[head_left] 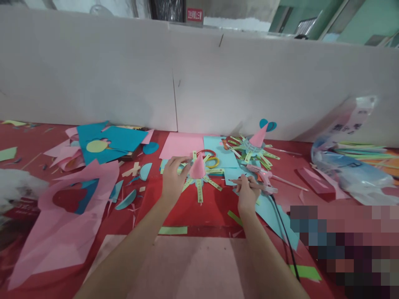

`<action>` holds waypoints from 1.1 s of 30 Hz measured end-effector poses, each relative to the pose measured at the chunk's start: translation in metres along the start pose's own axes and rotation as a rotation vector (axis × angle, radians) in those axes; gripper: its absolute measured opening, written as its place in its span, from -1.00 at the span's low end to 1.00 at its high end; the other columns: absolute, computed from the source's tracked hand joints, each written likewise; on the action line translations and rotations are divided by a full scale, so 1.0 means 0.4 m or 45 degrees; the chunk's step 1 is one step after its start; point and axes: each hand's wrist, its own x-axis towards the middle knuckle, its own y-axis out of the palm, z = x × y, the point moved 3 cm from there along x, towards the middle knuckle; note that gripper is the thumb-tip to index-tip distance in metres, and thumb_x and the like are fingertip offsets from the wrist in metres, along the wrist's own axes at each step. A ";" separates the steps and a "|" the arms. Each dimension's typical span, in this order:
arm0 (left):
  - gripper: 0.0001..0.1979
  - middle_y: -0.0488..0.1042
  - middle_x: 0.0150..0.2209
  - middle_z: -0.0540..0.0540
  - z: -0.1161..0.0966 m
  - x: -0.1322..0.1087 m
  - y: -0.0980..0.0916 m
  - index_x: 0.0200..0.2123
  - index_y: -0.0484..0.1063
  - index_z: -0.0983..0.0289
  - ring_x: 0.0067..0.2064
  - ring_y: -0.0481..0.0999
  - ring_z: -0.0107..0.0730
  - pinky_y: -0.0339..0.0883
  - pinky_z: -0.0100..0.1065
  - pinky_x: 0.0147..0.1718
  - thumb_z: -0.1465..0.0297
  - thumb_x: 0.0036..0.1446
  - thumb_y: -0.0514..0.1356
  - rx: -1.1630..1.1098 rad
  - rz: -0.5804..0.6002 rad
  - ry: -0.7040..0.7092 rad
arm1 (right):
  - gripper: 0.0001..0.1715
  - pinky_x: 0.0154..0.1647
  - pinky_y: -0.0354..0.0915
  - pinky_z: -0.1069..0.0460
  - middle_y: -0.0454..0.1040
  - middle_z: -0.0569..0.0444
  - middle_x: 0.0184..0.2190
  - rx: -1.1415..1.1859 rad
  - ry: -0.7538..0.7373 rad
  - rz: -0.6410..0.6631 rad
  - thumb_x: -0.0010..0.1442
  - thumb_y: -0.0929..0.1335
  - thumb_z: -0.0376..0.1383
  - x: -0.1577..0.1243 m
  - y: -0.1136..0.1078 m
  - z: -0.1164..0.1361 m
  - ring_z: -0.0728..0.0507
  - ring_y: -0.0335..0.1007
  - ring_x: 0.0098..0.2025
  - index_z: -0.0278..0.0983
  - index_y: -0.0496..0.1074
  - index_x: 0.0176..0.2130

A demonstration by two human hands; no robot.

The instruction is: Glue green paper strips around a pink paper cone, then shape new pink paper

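A pink paper cone (198,167) stands on a pale blue base with green patterned paper strips (200,192) fanning out. My left hand (174,174) is at its left side, fingers curled, thumb and fingertips closed at the edge of this paper craft; the exact contact is partly hidden. To the right, my right hand (247,194) grips a thin brown pencil-like stick (236,181), its tip pointing left. Just beyond that hand lies a pink glue gun (264,176). Behind the cone are red and yellow rings (213,162), perhaps scissor handles.
A similar craft with a pink cone (258,137) and blue round ears stands behind on the right. Cut paper, including a pink sheet (65,241), covers the left. A black cord (285,232) runs toward me. A plastic bag (352,162) lies right; a white partition (124,74) stands behind.
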 end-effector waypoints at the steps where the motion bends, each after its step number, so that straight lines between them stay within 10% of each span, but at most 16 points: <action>1: -0.84 0.44 -0.25 0.05 -0.014 0.020 -0.004 -0.25 0.41 0.23 -0.19 0.41 -0.40 0.26 -0.36 -0.16 0.41 0.10 0.08 -0.010 -0.027 0.006 | -0.70 -0.60 0.24 0.13 0.15 0.31 -0.86 -0.002 -0.005 -0.011 0.04 0.32 -0.23 0.003 -0.002 -0.001 0.00 0.28 -0.68 -0.23 0.17 -0.62; 16: -0.79 0.43 -0.38 0.01 -0.065 0.108 0.034 -0.45 0.41 0.24 -0.33 0.38 -0.40 0.17 -0.30 -0.26 0.30 0.12 0.07 0.351 0.256 0.120 | -0.63 -0.63 0.21 0.14 0.13 0.30 -0.86 -0.036 -0.029 -0.036 0.01 0.33 -0.23 0.027 0.012 -0.009 0.00 0.30 -0.67 -0.23 0.12 -0.69; 33: -0.78 0.49 -0.25 0.01 -0.115 0.124 -0.085 -0.25 0.49 0.17 -0.25 0.44 -0.43 0.28 -0.40 -0.26 0.47 0.09 0.08 0.109 0.199 0.130 | -0.66 -0.64 0.16 0.14 0.25 0.27 -0.74 0.034 -0.145 -0.200 0.07 0.30 -0.07 0.028 0.012 0.018 0.03 0.24 -0.65 -0.25 0.20 -0.52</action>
